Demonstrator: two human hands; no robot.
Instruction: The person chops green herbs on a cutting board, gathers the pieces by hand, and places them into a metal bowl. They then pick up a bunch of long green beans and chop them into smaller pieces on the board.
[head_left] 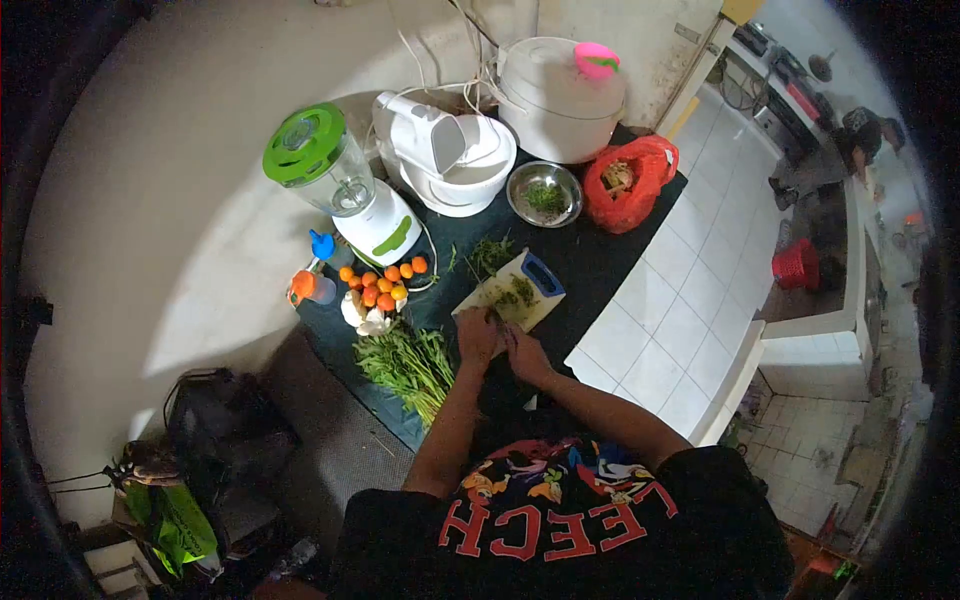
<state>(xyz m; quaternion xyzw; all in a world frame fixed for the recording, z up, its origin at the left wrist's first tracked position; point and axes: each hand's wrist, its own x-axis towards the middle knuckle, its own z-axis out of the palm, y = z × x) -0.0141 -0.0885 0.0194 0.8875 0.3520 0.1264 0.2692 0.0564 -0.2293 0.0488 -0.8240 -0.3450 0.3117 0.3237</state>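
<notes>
Both hands are close together at the near edge of a white cutting board (478,298) with a blue handle. My left hand (477,338) rests over the board's left corner, its fingers curled. Beside it, my right hand (526,356) is closed too. Whatever lies between or inside the fingers is too small and dark to make out. Two small heaps of chopped green herbs (522,290) lie on the board. Loose leafy sprigs (490,256) are just beyond it. To the left of my forearm is a large bunch of leafy greens (405,365).
Small orange tomatoes (372,290) and garlic bulbs (355,312) sit left of the board. Behind stand a blender (375,225), a stand mixer (440,150), a steel bowl (518,207) with chopped greens, a red plastic bag (640,205) and a white lidded cooker (560,100).
</notes>
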